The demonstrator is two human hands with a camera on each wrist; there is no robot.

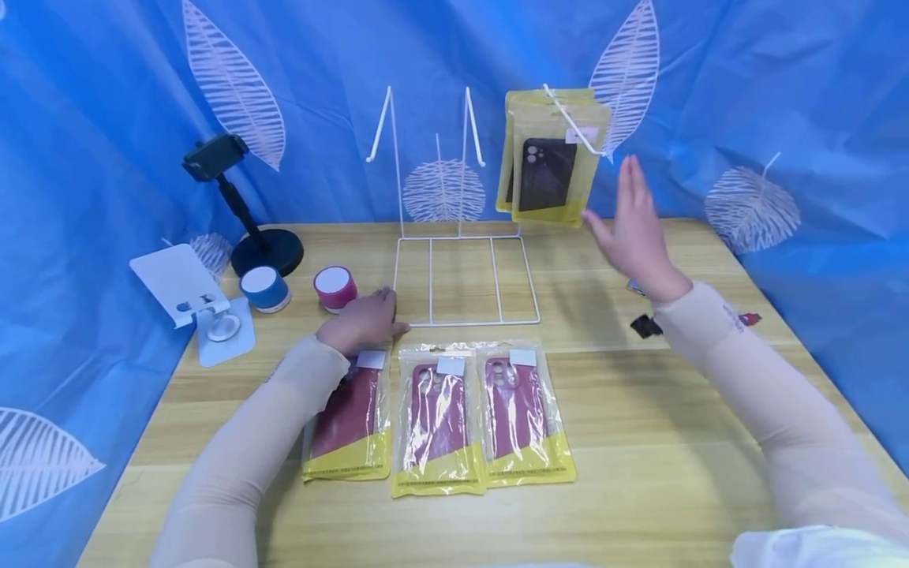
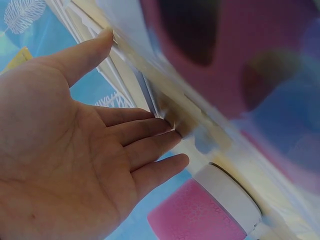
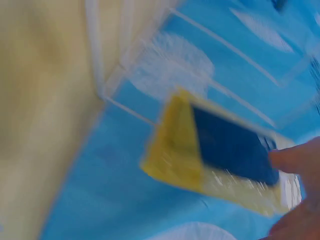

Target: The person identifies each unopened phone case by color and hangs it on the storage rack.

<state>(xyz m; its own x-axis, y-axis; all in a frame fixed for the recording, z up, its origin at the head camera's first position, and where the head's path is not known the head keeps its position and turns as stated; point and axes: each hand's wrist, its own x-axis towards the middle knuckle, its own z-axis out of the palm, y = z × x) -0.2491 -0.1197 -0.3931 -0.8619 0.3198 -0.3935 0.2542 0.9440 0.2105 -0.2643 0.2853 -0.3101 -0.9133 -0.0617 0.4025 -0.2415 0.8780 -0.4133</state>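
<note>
Three clear-and-yellow packages with reddish-purple phone cases lie in a row: left package (image 1: 348, 438), middle package (image 1: 439, 422), right package (image 1: 520, 410). My left hand (image 1: 365, 319) is at the top end of the left package, fingers extended in the left wrist view; whether they touch it I cannot tell. Dark phone cases in yellow packages (image 1: 548, 177) hang from the right hook of a white wire rack (image 1: 469, 323). Beside them my right hand (image 1: 637, 237) is raised with straight fingers and spread thumb, the thumb near the lower right corner. The right wrist view is blurred.
Left of the rack stand a pink-sided round container (image 1: 335, 289), a blue one (image 1: 265, 289), a white folding stand (image 1: 177, 284) and a black phone holder (image 1: 264, 252). Small dark objects (image 1: 645, 326) lie under the right forearm. A blue leaf-print cloth (image 1: 327, 158) hangs behind.
</note>
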